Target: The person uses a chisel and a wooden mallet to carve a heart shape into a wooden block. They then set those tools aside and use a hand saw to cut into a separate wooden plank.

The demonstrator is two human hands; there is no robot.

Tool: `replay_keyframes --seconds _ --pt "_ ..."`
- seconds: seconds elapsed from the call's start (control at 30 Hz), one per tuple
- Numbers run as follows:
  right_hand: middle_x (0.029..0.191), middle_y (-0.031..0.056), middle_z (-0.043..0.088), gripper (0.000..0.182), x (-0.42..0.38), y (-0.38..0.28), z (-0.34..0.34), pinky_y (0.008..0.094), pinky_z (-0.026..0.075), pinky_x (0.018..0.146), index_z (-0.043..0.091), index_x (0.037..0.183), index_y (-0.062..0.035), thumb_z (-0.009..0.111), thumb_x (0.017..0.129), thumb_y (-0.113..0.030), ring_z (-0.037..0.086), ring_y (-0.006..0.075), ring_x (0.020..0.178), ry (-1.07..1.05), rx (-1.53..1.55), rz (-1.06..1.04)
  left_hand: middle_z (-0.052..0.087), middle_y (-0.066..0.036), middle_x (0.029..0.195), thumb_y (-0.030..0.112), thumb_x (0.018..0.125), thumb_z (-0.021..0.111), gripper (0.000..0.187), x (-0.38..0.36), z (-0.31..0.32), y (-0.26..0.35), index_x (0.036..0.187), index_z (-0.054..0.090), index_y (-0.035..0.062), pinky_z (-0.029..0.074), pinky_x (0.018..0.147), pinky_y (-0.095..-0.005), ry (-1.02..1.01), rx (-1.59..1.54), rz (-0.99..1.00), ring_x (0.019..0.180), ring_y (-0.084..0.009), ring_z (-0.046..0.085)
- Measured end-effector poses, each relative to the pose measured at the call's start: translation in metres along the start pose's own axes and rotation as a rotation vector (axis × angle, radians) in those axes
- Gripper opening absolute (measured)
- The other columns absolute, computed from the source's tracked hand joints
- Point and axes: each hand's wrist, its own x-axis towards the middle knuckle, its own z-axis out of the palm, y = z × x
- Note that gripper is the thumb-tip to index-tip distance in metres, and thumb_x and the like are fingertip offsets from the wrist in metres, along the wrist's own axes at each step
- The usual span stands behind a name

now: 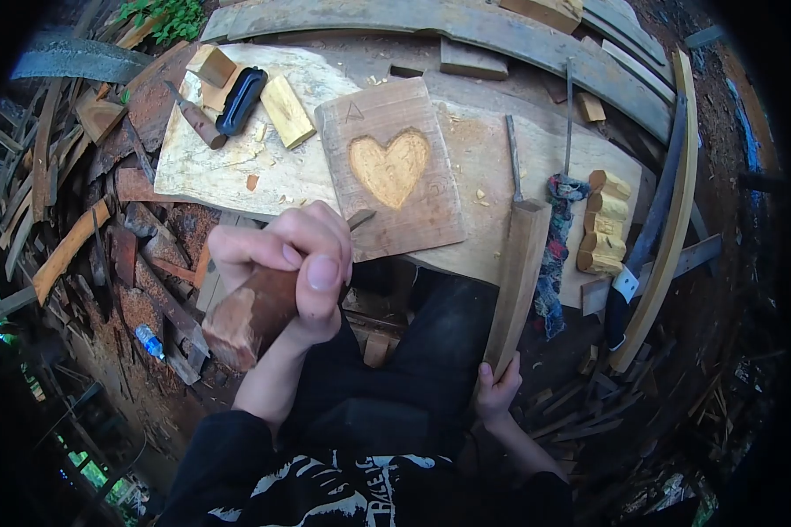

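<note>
My left hand [303, 263] is raised close to the camera, fingers wrapped round the thick wooden handle [250, 321] of a chisel. Beyond the knuckles, its dark metal blade [361, 218] overlaps the lower left part of a brown board [444, 206]. That board bears a pale recessed heart [389, 169] and a letter A drawn near the top. Low on the right, my right hand [498, 391] grips the near end of a squared wooden bar [518, 281], which points away from me. A thin metal tool [513, 154] shows just past the bar's far end.
The brown board lies on a pale plank [180, 176]. At left are a wooden-handled tool [204, 127], a black case [242, 101] and a wood block [287, 111]. At right are a cloth-wrapped rod [554, 237], a notched yellow piece [605, 224] and a black-handled blade [620, 307]. Scrap wood surrounds them.
</note>
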Motion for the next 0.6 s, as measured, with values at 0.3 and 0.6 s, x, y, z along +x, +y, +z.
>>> replay_keyframes --seconds 0.3,0.6 --pt "0.077 0.0174 0.063 0.044 -0.0009 0.0046 -0.0020 0.0406 0.052 0.062 0.054 0.112 0.0037 0.070 0.096 -0.034 0.070 0.0347 0.068 -0.012 0.017 0.017 0.054 -0.006 0.071 0.017 0.102 0.063 0.031 -0.0004 0.0059 0.0032 0.107 0.033 0.0147 0.046 0.054 -0.0325 -0.031 0.057 -0.003 0.056 -0.0183 0.052" --pt "0.080 0.0182 0.064 0.046 -0.0028 0.0075 -0.0023 0.0422 0.052 0.063 0.054 0.113 0.0035 0.069 0.097 -0.037 0.070 0.0375 0.072 -0.019 0.026 0.041 0.052 -0.005 0.067 0.025 0.106 0.060 0.026 0.0032 0.0079 0.0027 0.107 0.036 0.0149 0.043 0.050 -0.0315 -0.041 0.091 0.007 0.050 -0.0177 0.048"
